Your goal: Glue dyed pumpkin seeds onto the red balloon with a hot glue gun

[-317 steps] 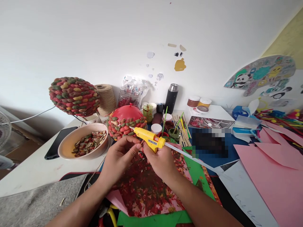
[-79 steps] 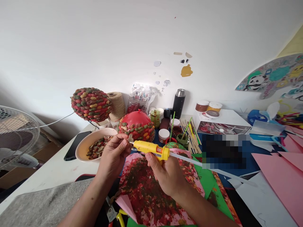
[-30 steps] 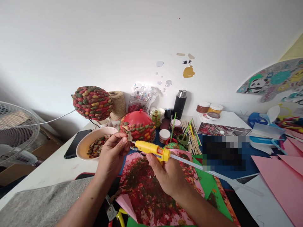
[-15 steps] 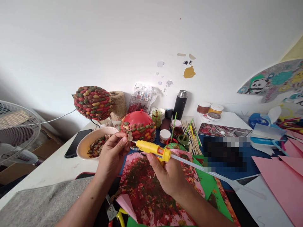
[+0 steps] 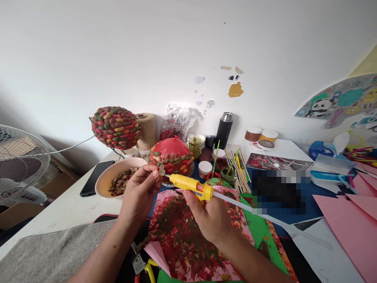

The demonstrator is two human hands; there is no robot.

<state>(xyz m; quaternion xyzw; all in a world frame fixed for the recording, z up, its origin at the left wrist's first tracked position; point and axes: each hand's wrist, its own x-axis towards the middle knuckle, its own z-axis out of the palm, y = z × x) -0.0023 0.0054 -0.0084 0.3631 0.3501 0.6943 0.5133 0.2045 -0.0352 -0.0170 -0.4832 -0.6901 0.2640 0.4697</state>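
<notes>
Between thumb and fingers, my left hand [image 5: 143, 186] pinches a small pale shell piece [image 5: 161, 169]. My right hand [image 5: 207, 214] is wrapped round a yellow glue gun [image 5: 188, 184], whose tip points left at the shell piece; whether they touch is too small to tell. A long clear glue stick [image 5: 250, 209] extends from the gun's back. Just behind the hands sits a red balloon [image 5: 172, 147], its lower part covered with painted shells. To the left, a bowl [image 5: 101, 181] holds many painted shells.
A shell-covered ball [image 5: 116, 127] stands at the back left near a twine spool [image 5: 146, 131]. Paint jars [image 5: 205, 169], wooden sticks [image 5: 241, 173] and a black flask [image 5: 224, 129] stand behind. Pliers [image 5: 138, 263] lie in front, beside paint-stained paper [image 5: 188, 239].
</notes>
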